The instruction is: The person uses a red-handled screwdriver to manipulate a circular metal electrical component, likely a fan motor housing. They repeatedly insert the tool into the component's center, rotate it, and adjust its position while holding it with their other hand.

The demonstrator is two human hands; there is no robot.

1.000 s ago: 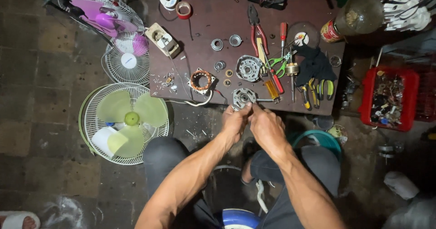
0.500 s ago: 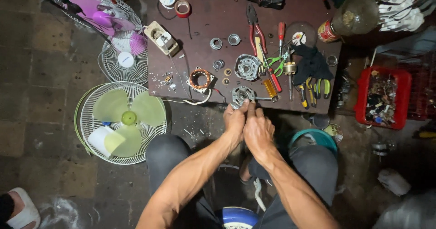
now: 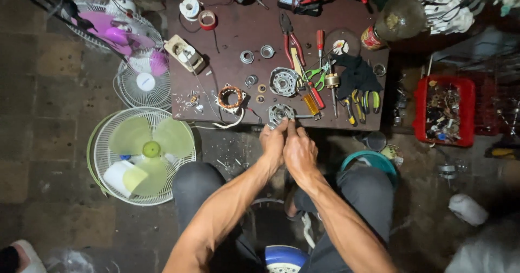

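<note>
Both my hands meet at the near edge of a low dark-brown table [image 3: 227, 34]. My left hand [image 3: 272, 143] and my right hand [image 3: 299, 151] together grip a round grey metal motor cover [image 3: 281, 112] that rests on the table edge. Left of the cover lies a copper-wound motor stator [image 3: 231, 97] with a white cable. A second grey motor housing [image 3: 285, 82] lies just beyond the cover. Small bearings and rings [image 3: 257, 53] are scattered behind them.
Red-handled pliers [image 3: 290, 37], screwdrivers and yellow-handled tools [image 3: 360, 104] lie on the table's right half. A fan with green blades [image 3: 143, 154] lies on the floor at left, other fans behind it. A red crate [image 3: 443, 110] of parts stands at right, a teal bowl [image 3: 371, 162] by my knee.
My two hands have drawn closer together on the motor cover; the right hand has slid left against the left one. The view has shifted slightly.
</note>
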